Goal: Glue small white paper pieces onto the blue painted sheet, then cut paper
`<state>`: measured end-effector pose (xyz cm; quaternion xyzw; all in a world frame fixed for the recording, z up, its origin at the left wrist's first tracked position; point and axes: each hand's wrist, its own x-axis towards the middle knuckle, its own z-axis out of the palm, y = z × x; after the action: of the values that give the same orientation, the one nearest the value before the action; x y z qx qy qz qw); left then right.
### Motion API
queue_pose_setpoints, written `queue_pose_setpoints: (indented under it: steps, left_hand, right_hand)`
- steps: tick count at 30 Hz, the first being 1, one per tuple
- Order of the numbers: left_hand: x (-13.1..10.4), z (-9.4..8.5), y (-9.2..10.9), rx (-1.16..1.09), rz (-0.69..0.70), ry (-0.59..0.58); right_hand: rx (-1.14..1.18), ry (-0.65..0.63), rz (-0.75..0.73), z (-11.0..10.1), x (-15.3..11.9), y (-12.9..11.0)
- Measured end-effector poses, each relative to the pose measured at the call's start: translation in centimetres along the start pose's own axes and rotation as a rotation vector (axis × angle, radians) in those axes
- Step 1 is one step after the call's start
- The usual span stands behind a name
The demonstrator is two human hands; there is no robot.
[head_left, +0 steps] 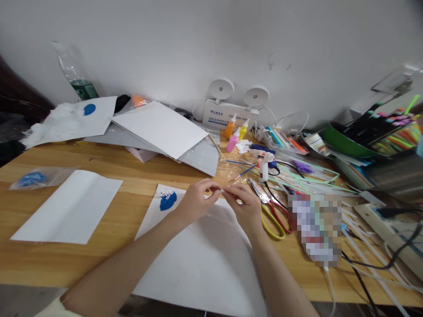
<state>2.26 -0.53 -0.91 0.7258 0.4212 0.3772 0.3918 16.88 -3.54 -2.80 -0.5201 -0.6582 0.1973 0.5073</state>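
Note:
My left hand (202,199) and my right hand (243,203) meet over the far edge of a large white sheet (198,259). Both are closed, thumb against fingertips, pinching a tiny whitish bit (222,190) between them. It is too small to name. On the sheet's upper left corner, beside my left hand, lies a blue patch (168,201) with small white pieces along its top. Red- and yellow-handled scissors (273,220) rest just right of my right hand.
A white glue gun (264,165) stands behind the scissors, its black cord trailing right. Paint bottles (233,141) and stacked white boards (161,127) sit at the back. Left are a loose paper (68,211) and a bag of blue material (32,178). A power strip (386,224) and cables crowd the right.

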Motion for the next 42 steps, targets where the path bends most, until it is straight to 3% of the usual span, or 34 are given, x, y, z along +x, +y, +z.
queue_pose_setpoints:
  steps: [10, 30, 42]
  left_hand:
    - [0.00, 0.10, -0.22, -0.050, -0.013, -0.026]
    - [-0.09, 0.10, -0.01, 0.001, -0.021, 0.087]
    - [-0.18, 0.12, 0.16, -0.061, -0.016, 0.041]
  right_hand:
    - [0.003, -0.016, -0.016, 0.00, 0.04, -0.41]
    - [0.006, -0.052, 0.006, -0.05, 0.09, -0.39]
    - [0.048, -0.062, 0.042, -0.11, 0.03, -0.38]
